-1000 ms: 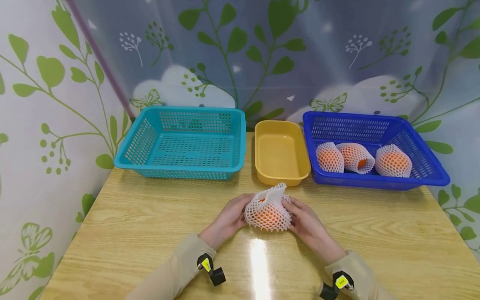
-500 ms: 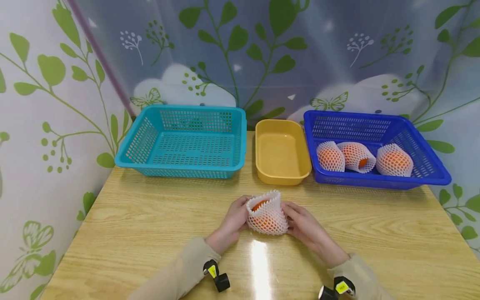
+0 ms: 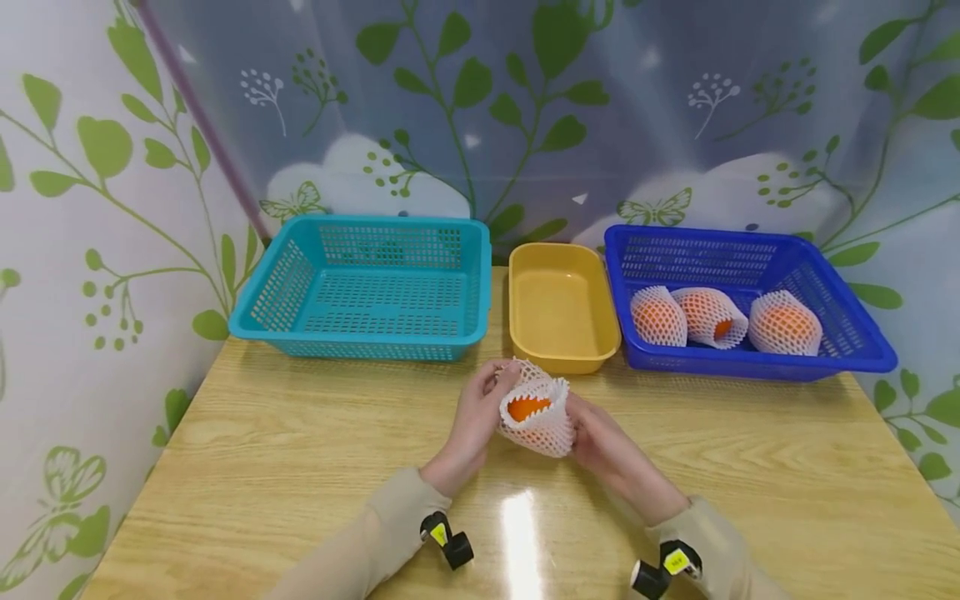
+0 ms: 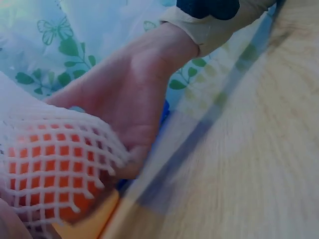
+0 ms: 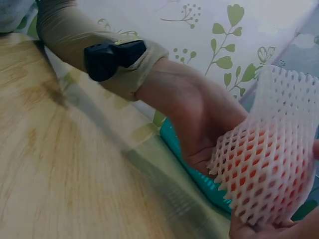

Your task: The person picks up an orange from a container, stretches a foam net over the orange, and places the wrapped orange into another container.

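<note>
Between both hands, above the table's middle, is an orange round fruit in a white foam net sleeve. The sleeve's open end faces up toward the head camera and bares part of the fruit. My left hand grips the sleeve's left side, thumb over its upper edge. My right hand holds the right side, its fingertips partly hidden behind the net. In the left wrist view the netted fruit sits close to the camera, with the right palm beyond it. The right wrist view shows the sleeve touching both hands.
A teal basket stands back left on the wooden table. Beside it is a yellow tub, just behind the hands. At back right, a blue basket holds three netted fruits. Patterned curtains border the table.
The hands have turned the netted fruit so the sleeve's opening faces the camera and shows more orange. My left hand has shifted up and right, its thumb now on the sleeve's top.
</note>
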The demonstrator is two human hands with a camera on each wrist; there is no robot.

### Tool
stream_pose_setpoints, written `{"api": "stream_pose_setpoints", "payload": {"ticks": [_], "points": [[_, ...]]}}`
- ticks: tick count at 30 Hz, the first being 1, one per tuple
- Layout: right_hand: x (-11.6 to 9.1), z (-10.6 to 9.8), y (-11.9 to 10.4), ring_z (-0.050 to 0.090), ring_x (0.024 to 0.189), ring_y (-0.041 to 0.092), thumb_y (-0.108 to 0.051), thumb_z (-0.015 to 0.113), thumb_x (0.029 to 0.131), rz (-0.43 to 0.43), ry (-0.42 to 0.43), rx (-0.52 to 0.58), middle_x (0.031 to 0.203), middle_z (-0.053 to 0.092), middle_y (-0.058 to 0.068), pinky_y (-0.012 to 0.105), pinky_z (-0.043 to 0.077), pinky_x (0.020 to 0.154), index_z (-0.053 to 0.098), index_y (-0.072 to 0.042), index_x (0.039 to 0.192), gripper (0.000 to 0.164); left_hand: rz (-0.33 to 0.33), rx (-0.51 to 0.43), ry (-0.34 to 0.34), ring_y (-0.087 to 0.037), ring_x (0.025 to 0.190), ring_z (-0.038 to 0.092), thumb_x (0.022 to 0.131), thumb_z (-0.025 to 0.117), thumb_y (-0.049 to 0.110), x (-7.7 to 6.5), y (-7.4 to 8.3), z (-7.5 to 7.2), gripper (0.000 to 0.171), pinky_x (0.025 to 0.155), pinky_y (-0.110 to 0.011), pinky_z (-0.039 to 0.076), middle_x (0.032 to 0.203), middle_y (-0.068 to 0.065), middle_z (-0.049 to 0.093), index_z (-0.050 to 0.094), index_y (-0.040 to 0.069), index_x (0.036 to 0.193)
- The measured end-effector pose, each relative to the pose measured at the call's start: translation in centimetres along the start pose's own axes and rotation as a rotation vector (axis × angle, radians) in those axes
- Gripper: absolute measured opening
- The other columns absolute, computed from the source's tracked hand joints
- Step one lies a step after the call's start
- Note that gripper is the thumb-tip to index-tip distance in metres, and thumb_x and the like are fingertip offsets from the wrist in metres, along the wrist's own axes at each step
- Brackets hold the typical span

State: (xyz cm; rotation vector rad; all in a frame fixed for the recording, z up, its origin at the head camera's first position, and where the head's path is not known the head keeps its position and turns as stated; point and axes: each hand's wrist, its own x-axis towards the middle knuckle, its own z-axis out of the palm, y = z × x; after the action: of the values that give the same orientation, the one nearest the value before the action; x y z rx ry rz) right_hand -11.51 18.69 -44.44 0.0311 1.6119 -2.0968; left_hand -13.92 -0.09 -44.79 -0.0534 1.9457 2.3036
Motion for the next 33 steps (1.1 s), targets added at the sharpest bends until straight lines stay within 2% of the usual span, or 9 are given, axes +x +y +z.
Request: {"api": "stream_pose_setpoints", "payload": {"ticks": [3,7,9,14,17,21,23,29,33], "points": [[-0.4,-0.1,-0.4,0.058,0.107,0.007,-0.031,0.037,0.109,-0.028,0.008,0.082,0.113,0.062,-0.008,0.024,0.05,0.094,0.059,-0.021,0.121,0.027,-0.005,-0.051,0.001,-0.012,0.082,0.064,0.104,0.059,0.034,-0.1,0.0,0.3,0.034,0.072,-0.026,0.054,0.097,-0.002,0.069,0.065,0.003,0.116],[-0.7,-0.1,-0.7,0.057,0.105,0.007,-0.037,0.036,0.109,-0.025,-0.02,0.168,0.114,0.06,-0.006,0.023,0.051,0.091,0.06,-0.025,0.116,0.027,-0.011,-0.119,-0.004,-0.012,0.083,0.065,0.103,0.058,0.036,-0.3,-0.2,0.5,0.031,0.073,-0.027,0.054,0.098,0.0,0.07,0.065,0.008,0.114],[-0.7,-0.2,-0.8,0.058,0.105,0.008,-0.04,0.038,0.109,-0.031,-0.072,0.191,0.114,0.06,-0.006,0.024,0.052,0.091,0.06,-0.025,0.116,0.028,-0.015,-0.155,-0.019,-0.012,0.081,0.065,0.103,0.058,0.037,-0.3,-0.1,0.5,0.029,0.072,-0.025,0.054,0.096,0.001,0.07,0.066,0.011,0.113],[-0.8,-0.3,-0.9,0.062,0.104,0.009,-0.046,0.039,0.107,-0.063,-0.253,0.034,0.113,0.066,-0.006,0.027,0.053,0.09,0.06,-0.025,0.119,0.032,-0.039,-0.253,-0.1,-0.01,0.085,0.064,0.104,0.057,0.027,-0.4,0.2,0.5,0.016,0.073,-0.021,0.054,0.095,0.002,0.067,0.064,0.012,0.105],[-0.8,-0.2,-1.1,0.063,0.106,0.009,-0.05,0.039,0.107,-0.097,-0.281,-0.043,0.115,0.068,-0.006,0.028,0.053,0.092,0.059,-0.022,0.124,0.038,-0.099,-0.261,-0.16,-0.009,0.093,0.062,0.104,0.056,0.028,-0.5,0.5,0.4,0.018,0.082,-0.022,0.053,0.097,0.006,0.068,0.066,0.013,0.105],[-0.8,0.3,-1.3,0.061,0.111,0.008,-0.051,0.037,0.107,-0.13,-0.206,0.02,0.119,0.065,-0.006,0.027,0.052,0.095,0.05,-0.021,0.133,0.041,-0.163,-0.226,-0.241,-0.01,0.101,0.062,0.106,0.047,0.043,-0.5,0.7,0.2,0.041,0.092,-0.027,0.048,0.103,0.007,0.07,0.068,0.01,0.118],[-0.6,0.6,-1.5,0.061,0.109,0.008,-0.048,0.037,0.108,-0.144,-0.131,0.055,0.119,0.063,-0.006,0.026,0.053,0.094,0.047,-0.021,0.134,0.039,-0.183,-0.219,-0.272,-0.011,0.102,0.063,0.106,0.041,0.051,-0.4,0.8,0.2,0.054,0.091,-0.028,0.048,0.107,0.005,0.07,0.065,0.007,0.126],[0.4,1.5,-2.1,0.062,0.096,0.007,-0.035,0.047,0.108,-0.192,0.185,0.14,0.105,0.064,-0.005,0.021,0.055,0.082,0.058,-0.018,0.116,0.021,-0.273,-0.24,-0.316,-0.013,0.098,0.064,0.098,0.03,0.075,-0.3,0.9,0.2,0.085,0.076,-0.024,0.054,0.121,-0.007,0.065,0.05,0.009,0.146],[1.0,2.3,-2.2,0.06,0.091,0.009,-0.029,0.054,0.106,-0.245,0.336,0.086,0.098,0.063,-0.004,0.021,0.054,0.078,0.06,-0.016,0.107,0.014,-0.282,-0.231,-0.365,-0.018,0.109,0.059,0.095,0.03,0.08,-0.4,1.2,0.4,0.091,0.088,-0.031,0.051,0.134,-0.012,0.058,0.046,0.007,0.148]]}}
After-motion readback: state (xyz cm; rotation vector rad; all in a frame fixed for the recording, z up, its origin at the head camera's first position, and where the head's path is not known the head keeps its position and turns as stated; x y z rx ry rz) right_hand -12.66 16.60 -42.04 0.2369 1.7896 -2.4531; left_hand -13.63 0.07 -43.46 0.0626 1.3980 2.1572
